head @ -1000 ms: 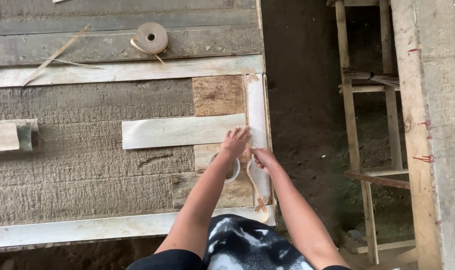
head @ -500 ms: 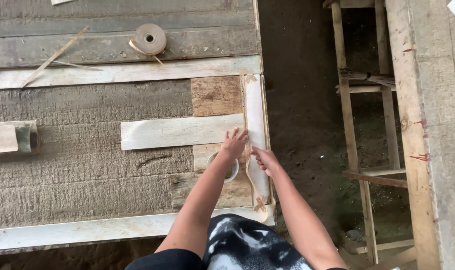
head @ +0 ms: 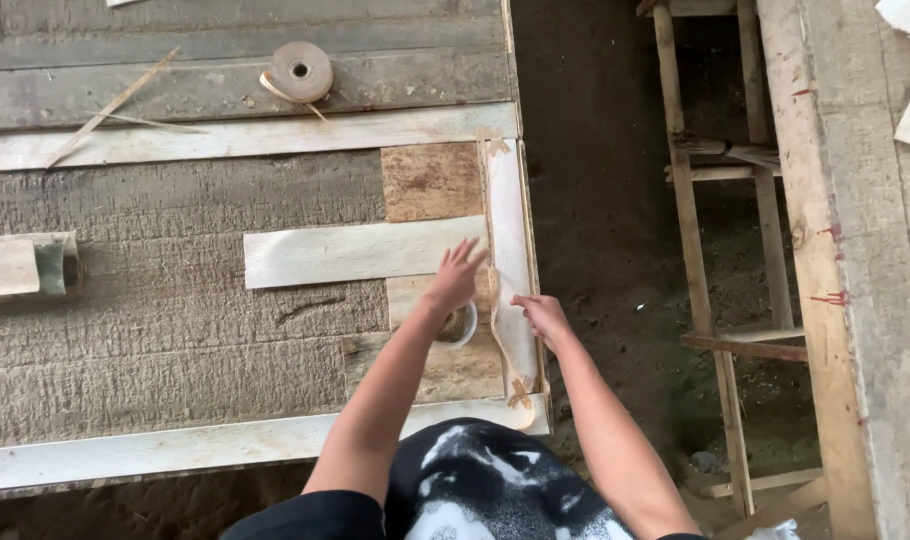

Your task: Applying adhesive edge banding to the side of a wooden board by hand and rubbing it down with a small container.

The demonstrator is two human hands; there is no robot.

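Observation:
My left hand (head: 456, 274) lies flat with fingers spread on the pale upright veneer strip (head: 507, 225) at the sheet's right edge, pressing a narrow brown tape strip (head: 494, 330) that runs down along it. My right hand (head: 541, 314) rests on the same veneer strip a little lower and to the right, fingers curled on its edge. A small white cup (head: 457, 327) sits just under my left wrist, partly hidden. A pale horizontal veneer strip (head: 360, 251) reaches from the left up to my left hand.
A roll of brown tape (head: 300, 70) lies at the top of the grey veneer sheet (head: 165, 320). A wooden block (head: 20, 266) sits at the left edge. To the right are a dirt floor (head: 600, 200) and a wooden frame (head: 735, 250).
Both hands stay at the same spot on the upright strip. My left fingers have spread slightly; otherwise nothing has visibly moved.

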